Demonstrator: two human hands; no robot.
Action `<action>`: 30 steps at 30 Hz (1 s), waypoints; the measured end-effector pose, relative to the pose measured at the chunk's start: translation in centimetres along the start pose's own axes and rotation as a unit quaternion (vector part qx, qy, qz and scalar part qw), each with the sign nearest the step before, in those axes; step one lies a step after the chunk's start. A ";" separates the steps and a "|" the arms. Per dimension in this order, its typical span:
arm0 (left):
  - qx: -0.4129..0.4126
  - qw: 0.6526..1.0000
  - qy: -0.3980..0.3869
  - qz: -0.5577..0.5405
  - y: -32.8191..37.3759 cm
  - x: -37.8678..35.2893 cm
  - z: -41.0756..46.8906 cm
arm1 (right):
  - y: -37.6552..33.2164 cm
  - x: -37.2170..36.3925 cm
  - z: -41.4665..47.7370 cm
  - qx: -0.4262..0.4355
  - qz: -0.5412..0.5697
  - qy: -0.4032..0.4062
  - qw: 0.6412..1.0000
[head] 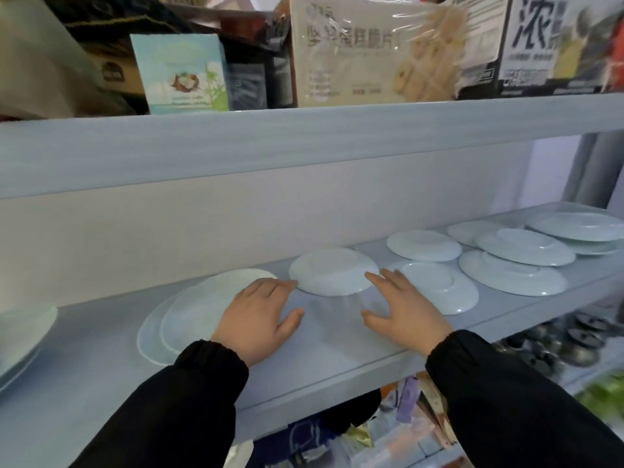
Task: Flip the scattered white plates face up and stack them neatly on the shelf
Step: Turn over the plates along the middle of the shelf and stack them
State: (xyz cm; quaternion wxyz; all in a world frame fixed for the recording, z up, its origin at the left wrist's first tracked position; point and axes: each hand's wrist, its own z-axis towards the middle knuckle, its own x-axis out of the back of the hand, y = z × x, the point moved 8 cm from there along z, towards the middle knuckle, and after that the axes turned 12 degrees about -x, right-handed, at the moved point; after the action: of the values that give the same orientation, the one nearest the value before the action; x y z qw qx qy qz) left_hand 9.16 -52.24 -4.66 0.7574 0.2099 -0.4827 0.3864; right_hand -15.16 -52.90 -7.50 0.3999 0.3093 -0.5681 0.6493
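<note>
found the middle plate lying face down on the shelf, foot ring up, towards the back wall. flanked it with both hands: left hand flat with straight fingers, tips touching the plate's left rim; right hand spread the same way, fingertips at the right rim, palm over part of a neighbouring plate. gripped nothing on either side, both hands open and merely touching.

judged it glazed ware: stiff, smooth, probably slippery, fairly weighty, and sure to chip or crack if dropped or knocked against another. sat flush on its rim, so offered little to pinch from above. looked best taken at opposite edges, fingertips worked under the lip to tip it up, then thumbs on the rim and fingers beneath through the turn. called for a slow turn, kept clear of the upper board and of the neighbours.

noted a short pile of two plates, seemingly face up, just left of the left hand: the likely place to set it down, gently and centred. noted more plates further right, several face down and overlapping.
</note>
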 end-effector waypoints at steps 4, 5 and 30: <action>-0.013 1.000 -0.017 -0.010 2.9 -2.0 2.9 | 3.1 1.2 0.7 0.003 -0.001 -0.002 1.000; -0.011 1.000 -0.021 -0.012 3.4 -2.5 3.7 | 3.7 1.4 1.0 0.008 -0.006 -0.001 1.000; 0.129 0.982 -0.138 0.013 4.6 -12.0 11.7 | 9.0 2.8 4.9 0.137 -0.033 0.065 0.988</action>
State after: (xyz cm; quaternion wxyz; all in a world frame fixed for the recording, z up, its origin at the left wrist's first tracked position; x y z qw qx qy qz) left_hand -3.99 -62.08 -10.39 0.6449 0.3507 -0.5318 0.4224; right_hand -24.67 -57.54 -8.70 0.4110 0.3364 -0.4365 0.7262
